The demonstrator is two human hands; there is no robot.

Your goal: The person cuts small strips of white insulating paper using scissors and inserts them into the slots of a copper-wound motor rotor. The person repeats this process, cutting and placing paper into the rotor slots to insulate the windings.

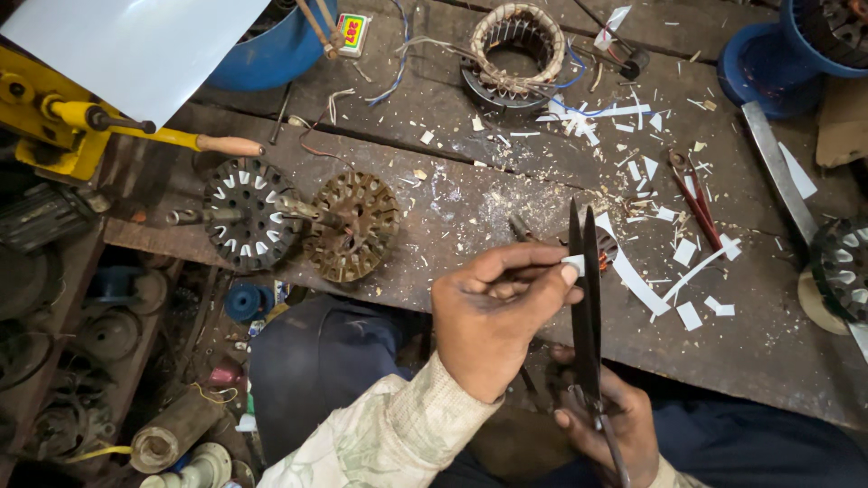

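My left hand [493, 312] pinches a small white paper piece [573, 264] against the blades of long dark scissors [586, 289]. The blades point away from me and stand slightly apart. Lower down, my right hand [608, 425] grips the scissors' handles. Both hands hover over the front edge of a worn wooden bench [434, 194], above my lap. A longer white paper strip [644, 287] lies on the bench just right of the blades.
White paper offcuts [651, 172] and red-handled pliers [696, 197] litter the bench's right side beside a metal ruler [776, 167]. A wound stator [515, 54] sits at the back. Two slotted metal cores [249, 215] [354, 226] lie left. A yellow tool [54, 117] stands far left.
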